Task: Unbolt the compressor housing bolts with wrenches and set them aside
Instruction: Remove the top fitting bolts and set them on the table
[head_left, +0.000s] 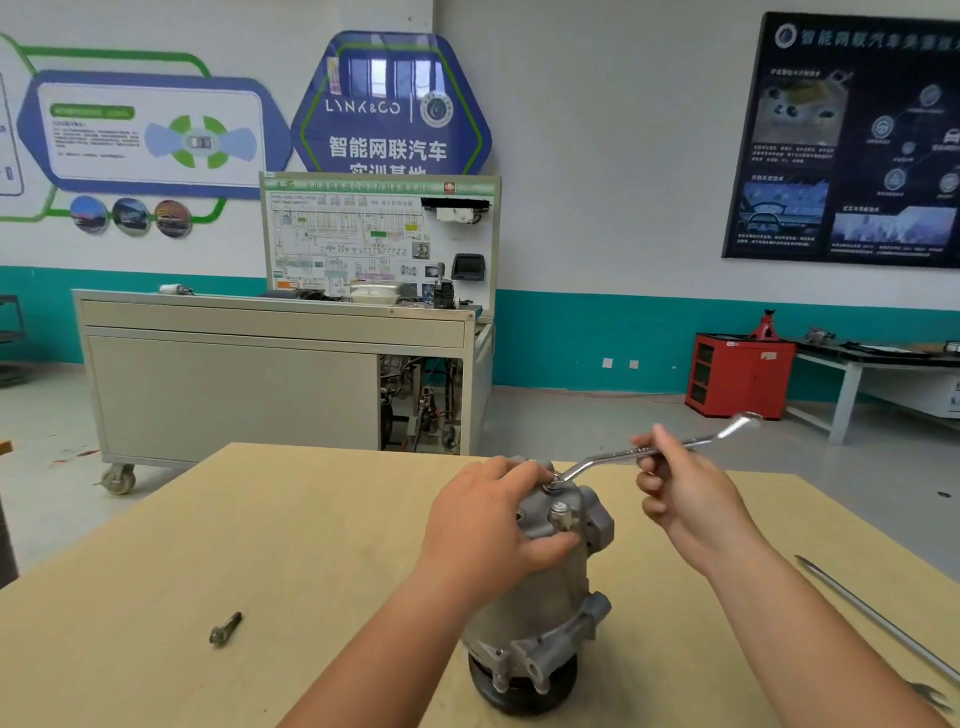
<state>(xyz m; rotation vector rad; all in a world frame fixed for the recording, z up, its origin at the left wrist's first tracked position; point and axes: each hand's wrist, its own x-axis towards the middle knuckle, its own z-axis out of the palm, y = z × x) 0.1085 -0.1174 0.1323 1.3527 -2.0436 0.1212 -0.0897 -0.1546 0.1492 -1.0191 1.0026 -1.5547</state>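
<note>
Pale wood tabletop (156, 545) fills our foreground; behind it a wheeled training bench (234, 384) shows wiring in its open bay, and a red cabinet (737, 374) stands by the wall. Our left hand (483, 525) grips the upright compressor (545, 613) mid-table, and our right hand (685, 493) curls round a wrench (597, 460) seated on its top bolt (551, 487); one loose bolt (225, 629) lies apart, left.

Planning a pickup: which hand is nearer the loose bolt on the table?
Left. The left hand grips the compressor right of the bolt; the right hand holds the wrench farther right.
</note>
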